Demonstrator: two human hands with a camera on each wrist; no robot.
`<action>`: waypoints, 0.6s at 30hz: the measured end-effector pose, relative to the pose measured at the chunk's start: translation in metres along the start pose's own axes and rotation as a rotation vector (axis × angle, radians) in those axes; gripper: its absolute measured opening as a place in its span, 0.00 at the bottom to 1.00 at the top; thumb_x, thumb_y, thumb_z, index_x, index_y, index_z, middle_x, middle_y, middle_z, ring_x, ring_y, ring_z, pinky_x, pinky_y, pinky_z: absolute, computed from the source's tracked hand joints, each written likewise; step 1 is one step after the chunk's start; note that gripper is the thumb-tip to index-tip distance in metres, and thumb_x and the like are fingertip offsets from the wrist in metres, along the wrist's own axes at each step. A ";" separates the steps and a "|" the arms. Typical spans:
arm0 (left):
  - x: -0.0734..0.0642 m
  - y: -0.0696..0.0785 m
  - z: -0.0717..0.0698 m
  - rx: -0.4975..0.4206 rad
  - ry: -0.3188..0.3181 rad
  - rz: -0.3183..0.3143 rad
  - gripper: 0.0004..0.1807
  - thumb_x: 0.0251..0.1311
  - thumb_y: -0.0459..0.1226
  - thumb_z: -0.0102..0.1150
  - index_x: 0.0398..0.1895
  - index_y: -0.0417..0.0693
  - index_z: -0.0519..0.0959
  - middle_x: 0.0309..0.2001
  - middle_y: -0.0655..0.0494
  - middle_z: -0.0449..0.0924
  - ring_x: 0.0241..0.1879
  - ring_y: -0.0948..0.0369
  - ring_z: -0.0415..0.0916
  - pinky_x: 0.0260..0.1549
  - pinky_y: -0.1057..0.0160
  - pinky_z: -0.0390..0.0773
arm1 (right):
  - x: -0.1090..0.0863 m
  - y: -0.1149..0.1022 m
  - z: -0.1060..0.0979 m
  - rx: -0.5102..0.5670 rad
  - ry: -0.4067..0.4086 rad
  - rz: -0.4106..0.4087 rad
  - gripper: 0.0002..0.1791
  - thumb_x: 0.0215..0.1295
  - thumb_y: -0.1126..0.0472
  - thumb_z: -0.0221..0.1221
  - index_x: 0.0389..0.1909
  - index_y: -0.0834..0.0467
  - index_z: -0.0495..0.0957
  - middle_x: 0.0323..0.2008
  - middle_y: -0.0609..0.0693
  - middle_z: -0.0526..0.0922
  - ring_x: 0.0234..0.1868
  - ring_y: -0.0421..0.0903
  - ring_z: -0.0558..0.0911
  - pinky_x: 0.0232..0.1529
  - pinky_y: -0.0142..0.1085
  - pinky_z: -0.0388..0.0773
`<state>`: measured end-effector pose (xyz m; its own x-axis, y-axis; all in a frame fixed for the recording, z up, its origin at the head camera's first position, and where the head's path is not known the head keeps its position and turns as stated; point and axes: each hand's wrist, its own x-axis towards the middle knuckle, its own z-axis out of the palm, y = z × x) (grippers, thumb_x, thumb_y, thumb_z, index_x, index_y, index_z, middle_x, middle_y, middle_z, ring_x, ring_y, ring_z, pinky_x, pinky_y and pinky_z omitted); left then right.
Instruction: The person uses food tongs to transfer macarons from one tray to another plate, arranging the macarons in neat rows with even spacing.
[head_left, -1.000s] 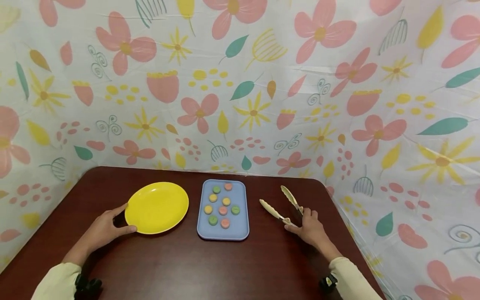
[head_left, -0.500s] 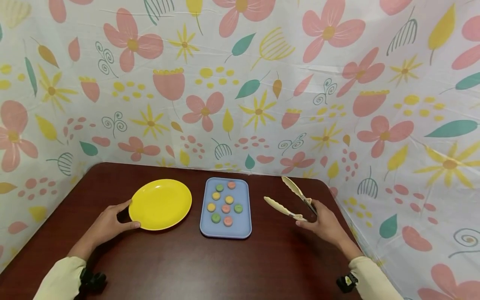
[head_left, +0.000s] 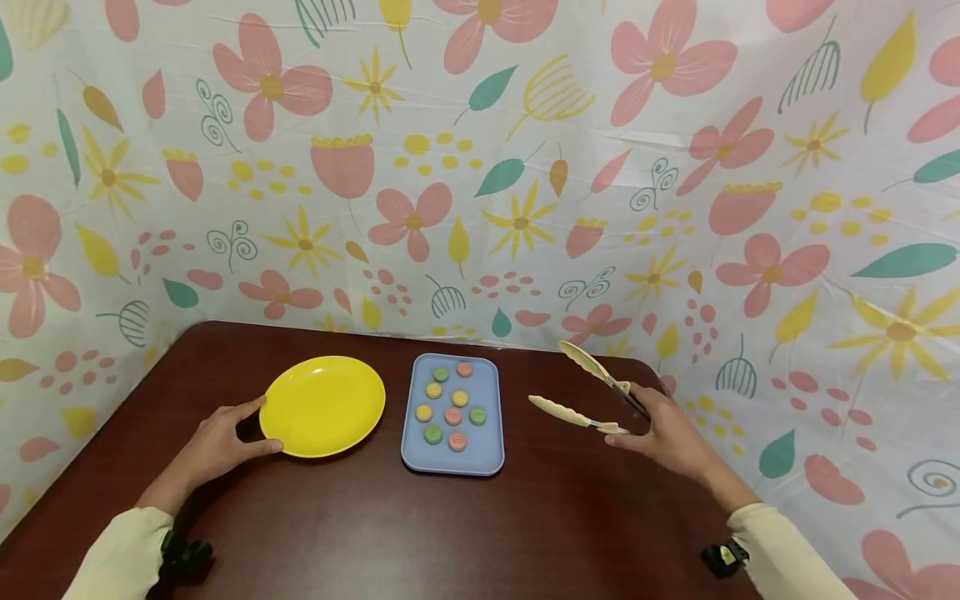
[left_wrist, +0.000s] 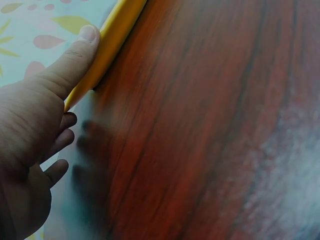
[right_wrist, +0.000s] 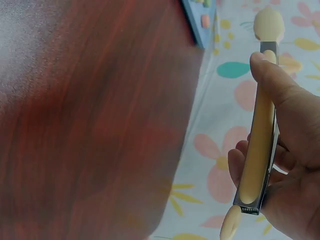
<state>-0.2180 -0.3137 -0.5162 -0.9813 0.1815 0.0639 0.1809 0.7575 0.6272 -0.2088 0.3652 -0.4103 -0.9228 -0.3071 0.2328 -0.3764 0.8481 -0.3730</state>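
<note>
My left hand (head_left: 213,446) holds the near-left rim of a round yellow plate (head_left: 322,407), thumb and forefinger spread along its edge. In the left wrist view the thumb lies against the plate's side (left_wrist: 111,42), with the other fingers loosely bent below. On the right, my right hand (head_left: 671,433) grips a pair of tongs (head_left: 564,411) with cream tips and metal arms, the tips spread apart and pointing left toward the tray. The right wrist view shows thumb and fingers around the tongs' cream-and-black handle (right_wrist: 257,145). Between the hands lies a blue tray (head_left: 418,457).
Several small round macaron-like pieces (head_left: 453,416) in pink, green and yellow sit on the tray. All stands on a dark brown table (head_left: 450,533), backed by a flowered cloth (head_left: 420,275) behind and to the right.
My right hand has lifted the tongs and drawn them rightward. The left hand stays at the plate's rim. The whole head view has shifted slightly.
</note>
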 end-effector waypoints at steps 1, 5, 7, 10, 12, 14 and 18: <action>0.000 0.000 0.000 -0.002 0.000 0.006 0.61 0.51 0.63 0.73 0.76 0.31 0.60 0.70 0.28 0.66 0.69 0.31 0.63 0.60 0.27 0.67 | 0.001 -0.003 -0.002 0.001 -0.006 -0.002 0.44 0.53 0.40 0.75 0.64 0.60 0.72 0.38 0.49 0.76 0.35 0.46 0.74 0.33 0.37 0.72; 0.001 -0.001 0.000 -0.014 0.001 0.023 0.60 0.51 0.63 0.73 0.76 0.31 0.61 0.70 0.29 0.67 0.69 0.32 0.64 0.61 0.28 0.67 | 0.003 -0.013 -0.009 -0.022 -0.017 0.002 0.50 0.53 0.40 0.76 0.69 0.65 0.69 0.39 0.50 0.76 0.36 0.47 0.74 0.34 0.38 0.73; 0.001 -0.002 0.000 -0.014 0.001 0.023 0.61 0.51 0.63 0.72 0.76 0.31 0.61 0.70 0.29 0.67 0.69 0.32 0.64 0.61 0.28 0.67 | 0.003 -0.019 -0.011 -0.042 -0.010 -0.007 0.53 0.52 0.40 0.76 0.71 0.67 0.67 0.41 0.50 0.77 0.36 0.47 0.75 0.35 0.38 0.73; 0.001 -0.003 -0.001 -0.014 0.000 0.017 0.61 0.51 0.64 0.72 0.76 0.30 0.60 0.70 0.28 0.66 0.69 0.32 0.63 0.61 0.28 0.67 | 0.003 -0.026 -0.012 -0.057 -0.006 -0.034 0.52 0.53 0.40 0.76 0.71 0.66 0.69 0.40 0.49 0.78 0.34 0.47 0.75 0.33 0.36 0.71; 0.002 -0.003 -0.001 -0.012 -0.001 0.017 0.61 0.51 0.64 0.72 0.76 0.30 0.60 0.70 0.28 0.66 0.69 0.32 0.63 0.61 0.28 0.67 | 0.003 -0.031 -0.012 -0.068 -0.008 -0.052 0.50 0.53 0.39 0.75 0.70 0.65 0.71 0.43 0.51 0.80 0.34 0.46 0.75 0.33 0.36 0.71; 0.002 -0.003 -0.001 -0.014 -0.003 0.013 0.61 0.51 0.64 0.72 0.76 0.30 0.60 0.70 0.28 0.66 0.69 0.32 0.63 0.61 0.28 0.67 | 0.002 -0.036 -0.012 -0.077 -0.015 -0.058 0.49 0.54 0.38 0.74 0.69 0.64 0.72 0.49 0.55 0.82 0.35 0.47 0.76 0.34 0.38 0.72; 0.003 -0.003 -0.002 -0.019 -0.016 0.008 0.62 0.51 0.65 0.71 0.77 0.31 0.59 0.71 0.29 0.66 0.70 0.32 0.63 0.61 0.28 0.66 | 0.002 -0.044 -0.008 -0.069 -0.038 -0.053 0.48 0.54 0.38 0.73 0.69 0.63 0.73 0.65 0.62 0.77 0.45 0.49 0.80 0.41 0.44 0.77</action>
<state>-0.2213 -0.3170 -0.5160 -0.9786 0.1975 0.0572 0.1876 0.7437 0.6417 -0.1937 0.3307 -0.3865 -0.9045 -0.3676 0.2162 -0.4197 0.8573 -0.2982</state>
